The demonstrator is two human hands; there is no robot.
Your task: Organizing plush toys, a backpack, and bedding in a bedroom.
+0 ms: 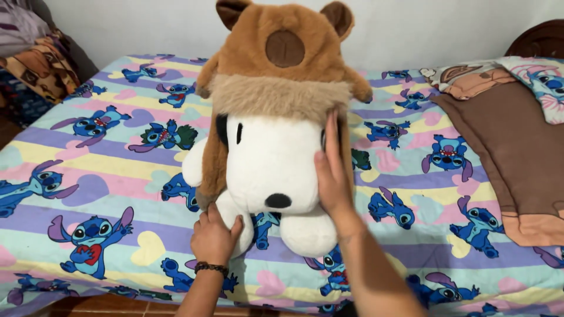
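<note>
A big plush dog [271,170] stands upright on the bed, white with a black nose, wearing a brown furry hooded costume [282,64] with round ears. My left hand [214,238] grips its lower left foot, a dark bead bracelet on the wrist. My right hand [332,176] lies flat along the right side of its face, fingers pointing up to the fur trim. The toy's body behind the head is mostly hidden.
The bed carries a pastel striped sheet [106,176] printed with blue cartoon creatures. A brown blanket [511,152] and a patterned pillow [537,82] lie at the right. Folded fabrics [35,64] pile up at the far left. A pale wall stands behind.
</note>
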